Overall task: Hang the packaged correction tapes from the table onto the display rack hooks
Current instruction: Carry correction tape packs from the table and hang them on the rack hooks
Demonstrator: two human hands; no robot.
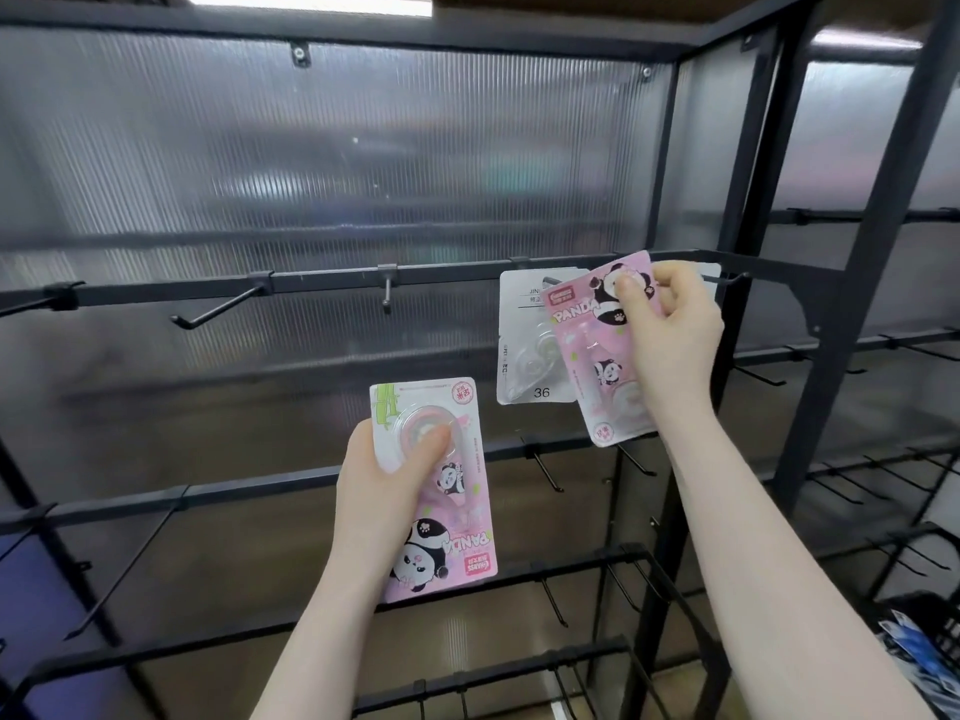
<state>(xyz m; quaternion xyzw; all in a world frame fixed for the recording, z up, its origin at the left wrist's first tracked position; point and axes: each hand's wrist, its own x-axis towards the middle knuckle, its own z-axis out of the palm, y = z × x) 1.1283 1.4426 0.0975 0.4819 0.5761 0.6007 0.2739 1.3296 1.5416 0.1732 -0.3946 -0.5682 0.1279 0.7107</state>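
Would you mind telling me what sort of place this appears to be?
Probably a stationery shop: a black display rack with hooks, and packaged correction tapes held in the left hand and right hand.

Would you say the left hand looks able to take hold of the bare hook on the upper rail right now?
Probably not: the left hand already grips a pink packet, though nothing blocks the hook.

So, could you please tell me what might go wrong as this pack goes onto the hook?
The right hand pinches the tilted pink pack by its top, hiding the hang hole, so it may miss the hook. It overlaps the white pack already hanging and might knock it. The left hand's pack is upside down and needs turning.
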